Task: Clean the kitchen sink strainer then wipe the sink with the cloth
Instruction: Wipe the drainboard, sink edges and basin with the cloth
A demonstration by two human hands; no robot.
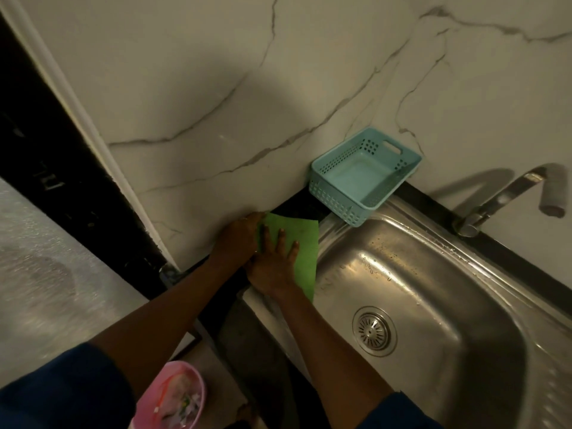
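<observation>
The cloth (305, 239) is one flat, thin green sheet, plain and smooth, with straight edges and a sharp upper-right corner. It lies left of the frame's middle, spread over the left rim of the sink (433, 274) and the dark worktop (297, 209) strip below the marble wall (185, 88). The right hand (275, 264) lies open on it, palm down, with its fingers straight and spread, pressing the sheet flat. The left hand (238, 233) sits touching the cloth's left edge; its fingertips slip behind the sheet, so I cannot tell whether it grips the cloth. There is one steel sink, wet with droplets, and one round slotted strainer (374, 331) seated in the drain at its bottom. One tap (507, 196) stands at the right, one pale blue perforated basket (365, 178) sits at the sink's upper corner, and one pink bowl (176, 394) holding scraps is at the lower left.
</observation>
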